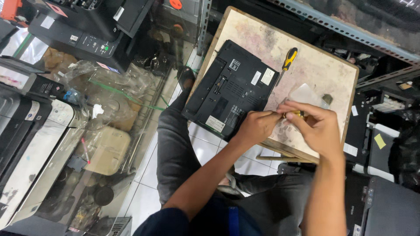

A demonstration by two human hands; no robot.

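A black laptop [232, 85] lies bottom side up on a small worn wooden table [319, 65]. My left hand [256, 126] rests at the laptop's near right corner, fingers closed. My right hand [313, 124] meets it from the right, and a small yellowish tool part [294, 114] shows between the two hands; what exactly it is stays unclear. A screwdriver with a yellow and black handle [286, 61] lies on the table just beyond the laptop. A clear plastic piece [306, 94] sits behind my right hand.
Black printers [83, 26] and white machines [30, 131] crowd the left, with plastic bags [109, 91] and a glass case. A metal shelf rail [341, 26] runs at the top right. More dark devices [389, 205] stand at the right. White floor tiles [144, 188] show below my legs.
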